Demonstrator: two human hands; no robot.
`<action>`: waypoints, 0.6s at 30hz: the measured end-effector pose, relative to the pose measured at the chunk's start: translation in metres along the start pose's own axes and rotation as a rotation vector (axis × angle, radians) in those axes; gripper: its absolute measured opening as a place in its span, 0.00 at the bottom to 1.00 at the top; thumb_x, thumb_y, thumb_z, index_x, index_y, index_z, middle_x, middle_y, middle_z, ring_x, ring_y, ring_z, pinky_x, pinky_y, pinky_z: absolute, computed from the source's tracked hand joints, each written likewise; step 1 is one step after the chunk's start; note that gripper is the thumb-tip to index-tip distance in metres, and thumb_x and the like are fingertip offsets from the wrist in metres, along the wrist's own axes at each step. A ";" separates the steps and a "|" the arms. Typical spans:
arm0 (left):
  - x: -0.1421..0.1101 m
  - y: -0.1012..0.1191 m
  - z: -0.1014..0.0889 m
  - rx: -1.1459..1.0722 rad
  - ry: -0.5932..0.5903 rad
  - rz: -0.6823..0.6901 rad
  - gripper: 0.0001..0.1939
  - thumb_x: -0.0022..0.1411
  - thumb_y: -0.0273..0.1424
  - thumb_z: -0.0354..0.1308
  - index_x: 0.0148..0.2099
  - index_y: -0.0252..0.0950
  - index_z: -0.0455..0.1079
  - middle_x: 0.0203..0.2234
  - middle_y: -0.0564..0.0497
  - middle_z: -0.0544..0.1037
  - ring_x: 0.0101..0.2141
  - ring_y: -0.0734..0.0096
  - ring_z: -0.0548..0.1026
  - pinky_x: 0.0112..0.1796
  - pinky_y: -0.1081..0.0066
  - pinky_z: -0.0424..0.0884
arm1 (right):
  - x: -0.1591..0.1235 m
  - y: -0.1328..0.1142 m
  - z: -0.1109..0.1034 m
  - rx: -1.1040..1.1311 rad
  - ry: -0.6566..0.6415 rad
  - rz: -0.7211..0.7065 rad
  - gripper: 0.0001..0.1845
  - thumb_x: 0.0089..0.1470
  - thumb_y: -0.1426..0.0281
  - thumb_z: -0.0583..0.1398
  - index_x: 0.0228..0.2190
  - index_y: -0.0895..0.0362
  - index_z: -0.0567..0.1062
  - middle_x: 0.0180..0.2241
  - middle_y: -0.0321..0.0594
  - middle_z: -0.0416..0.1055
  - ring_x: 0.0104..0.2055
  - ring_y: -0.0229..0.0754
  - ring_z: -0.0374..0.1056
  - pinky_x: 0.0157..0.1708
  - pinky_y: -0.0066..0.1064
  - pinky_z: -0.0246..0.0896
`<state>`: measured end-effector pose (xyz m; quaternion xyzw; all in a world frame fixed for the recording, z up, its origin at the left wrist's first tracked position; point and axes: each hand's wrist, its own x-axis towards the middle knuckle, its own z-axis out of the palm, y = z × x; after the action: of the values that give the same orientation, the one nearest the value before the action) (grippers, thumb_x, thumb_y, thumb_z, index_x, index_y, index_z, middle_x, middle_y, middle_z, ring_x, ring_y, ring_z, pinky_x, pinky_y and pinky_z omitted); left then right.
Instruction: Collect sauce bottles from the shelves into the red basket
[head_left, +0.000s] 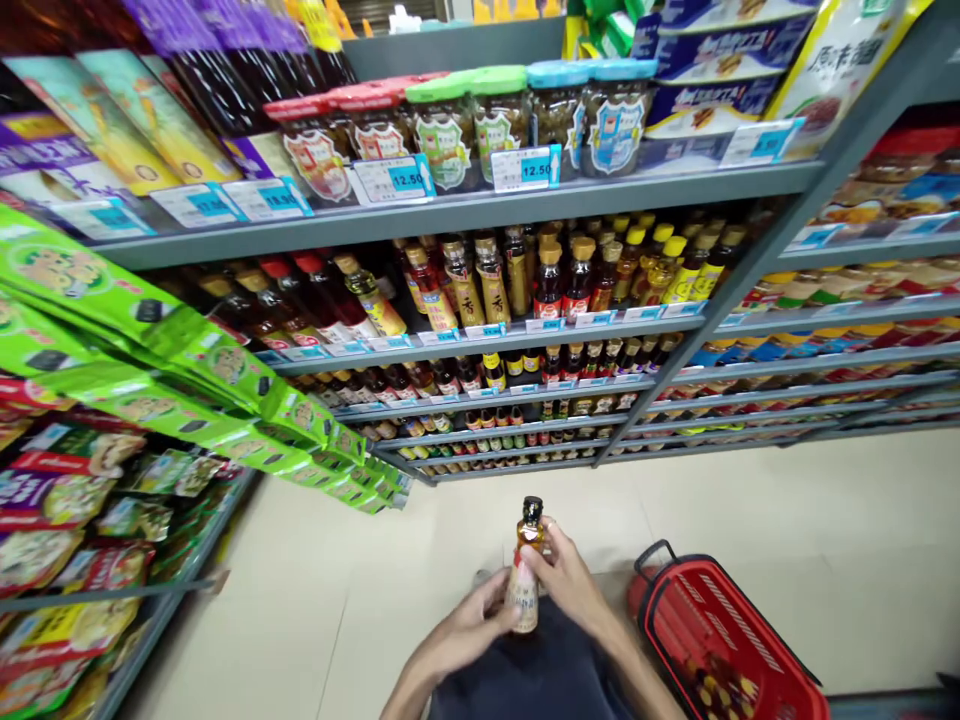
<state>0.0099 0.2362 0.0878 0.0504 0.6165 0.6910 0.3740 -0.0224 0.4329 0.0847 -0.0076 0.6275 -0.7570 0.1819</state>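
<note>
A small glass bottle of amber liquid [524, 598], with a black cap and a pale label, is held upright in front of my body. My left hand [480, 612] grips its lower part from the left, thumb across the label. Higher up on the right side, my right hand [559, 565] closes round it, with the thumb on the front near the red part of the label. The backs of the fingers behind the bottle are hidden. The label's small print is too small to read.
Ahead stands a grey shelf [487, 222] with several rows of sauce bottles and price tags; jars with coloured lids [450, 130] line its upper level. Green hanging packets [225, 365] and bagged goods are at left. A red shopping basket [735, 640] rests on the floor at right.
</note>
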 end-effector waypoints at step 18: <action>0.058 -0.012 0.091 -0.169 0.486 0.044 0.28 0.64 0.44 0.63 0.61 0.36 0.70 0.55 0.39 0.77 0.54 0.54 0.75 0.58 0.58 0.67 | 0.013 0.012 -0.079 -0.038 -0.276 0.012 0.22 0.63 0.59 0.61 0.54 0.55 0.68 0.44 0.41 0.76 0.45 0.42 0.73 0.44 0.33 0.70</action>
<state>0.0226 0.3438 0.0755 -0.1353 0.6271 0.7398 0.2027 -0.0500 0.5023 0.0538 -0.1113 0.6106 -0.7357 0.2710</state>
